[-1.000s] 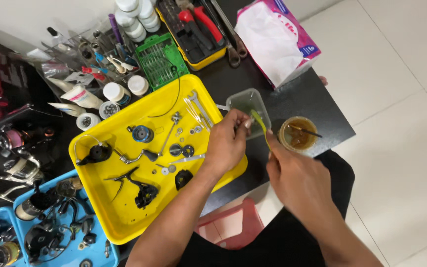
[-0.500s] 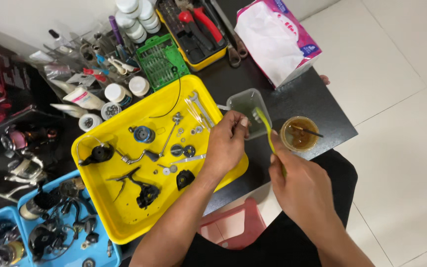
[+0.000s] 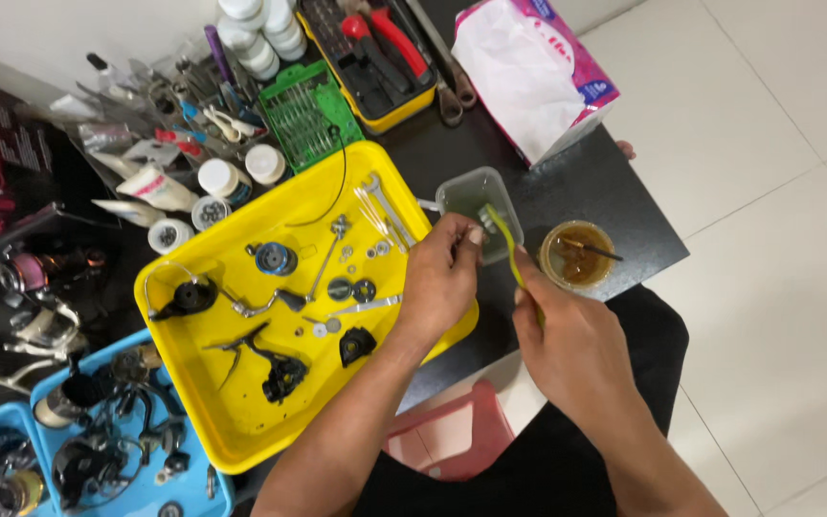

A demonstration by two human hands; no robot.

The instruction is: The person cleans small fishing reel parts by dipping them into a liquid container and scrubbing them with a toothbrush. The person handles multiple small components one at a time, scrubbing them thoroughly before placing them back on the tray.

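The left hand (image 3: 442, 278) is closed in a pinch over the near rim of a small clear plastic tub (image 3: 476, 206), apparently pressing a tiny part between fingertips and thumb; the part itself is too small to make out. The right hand (image 3: 567, 349) is closed around the handle of a yellow-green toothbrush (image 3: 504, 239), whose head reaches up into the tub beside the left fingertips.

To do this scrubbing well, I would judge that the pinched piece should be kept low over the tub so drips and any dropped part fall inside it, the strokes short and light, and the pinch turned a little at a time so the bristles reach every face.

The tub sits on the black desk (image 3: 586, 187), touching the right edge of the yellow tray (image 3: 232, 421). It is translucent, rounded at the corners, and seems to hold a little pale liquid. The toothbrush is slim, with a bright lime handle tilted up and to the left.

Just right of the tub stands a small round cup of brown liquid (image 3: 576, 254) with a thin stick resting in it. The tray carries dismantled fishing-reel parts: a blue-rimmed spool (image 3: 273, 258), gears, washers, a black rotor piece (image 3: 284, 376) and a small spanner. Beyond lie a pink tissue pack (image 3: 528, 72) and a green bit holder (image 3: 310, 113).
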